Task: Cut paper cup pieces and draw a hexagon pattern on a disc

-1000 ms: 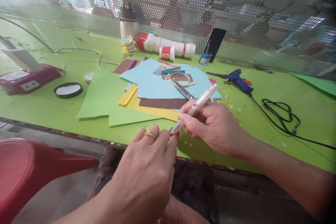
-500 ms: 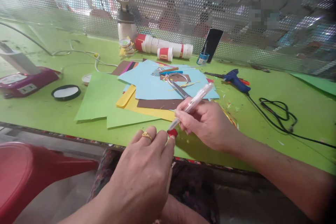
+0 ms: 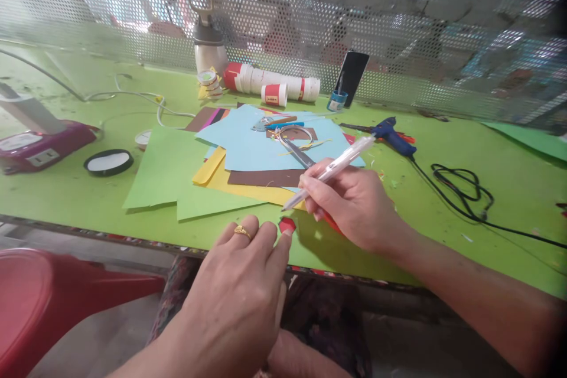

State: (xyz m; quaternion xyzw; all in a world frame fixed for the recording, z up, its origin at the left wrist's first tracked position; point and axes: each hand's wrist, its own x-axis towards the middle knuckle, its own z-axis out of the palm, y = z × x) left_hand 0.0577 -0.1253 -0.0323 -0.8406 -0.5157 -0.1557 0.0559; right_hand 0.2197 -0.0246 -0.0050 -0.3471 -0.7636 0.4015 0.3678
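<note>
My right hand (image 3: 349,204) grips a clear white pen (image 3: 330,172), tip pointing down-left just above a small red paper piece (image 3: 287,225). My left hand (image 3: 241,289), wearing a gold ring, rests at the table's near edge with its fingers extended, fingertips pressing on the red piece. A sliver of red paper (image 3: 332,223) shows under my right hand. Behind the hands lies a stack of coloured paper sheets (image 3: 248,153) with scissors (image 3: 295,147) on top.
A blue glue gun (image 3: 390,132) with a black cord (image 3: 465,189) lies to the right. At left are a maroon device (image 3: 42,144) and a black-rimmed lid (image 3: 108,162). Bottle (image 3: 206,41), paper cups (image 3: 274,82), phone (image 3: 354,74) and perforated screen stand behind. A red stool (image 3: 53,301) is lower left.
The pen tip has lifted off the red piece and my right hand has moved slightly right and back. My left fingers stay on the red piece.
</note>
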